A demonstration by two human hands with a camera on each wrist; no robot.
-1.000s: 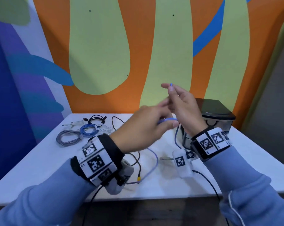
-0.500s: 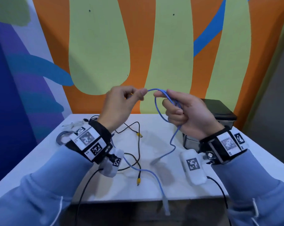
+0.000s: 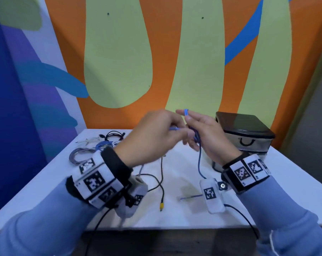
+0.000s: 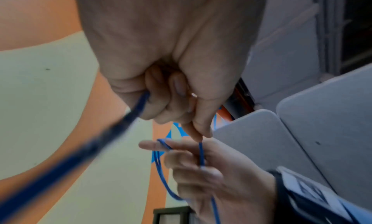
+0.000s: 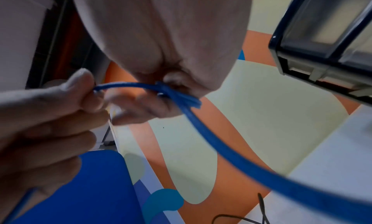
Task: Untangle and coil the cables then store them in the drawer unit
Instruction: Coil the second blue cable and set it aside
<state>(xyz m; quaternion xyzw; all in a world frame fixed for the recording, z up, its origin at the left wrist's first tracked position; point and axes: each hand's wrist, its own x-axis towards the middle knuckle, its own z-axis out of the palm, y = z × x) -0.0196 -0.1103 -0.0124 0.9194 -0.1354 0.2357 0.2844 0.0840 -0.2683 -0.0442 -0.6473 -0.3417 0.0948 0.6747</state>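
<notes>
Both hands are raised above the table, close together, working a thin blue cable. My right hand holds several loops of the blue cable gathered between thumb and fingers. My left hand pinches a strand of the blue cable right beside the right fingers, and the free length runs out through my left fist. One end of the cable lies on the table. The drawer unit, dark-topped with translucent drawers, stands at the back right.
A black cable with a yellow plug lies loose on the white table. Several coiled cables in grey, blue, white and black sit at the back left. A painted wall rises behind.
My left hand has swung back from the upper left to meet the right hand, bringing another turn of blue cable. The tail that hung over the front edge is drawn up.
</notes>
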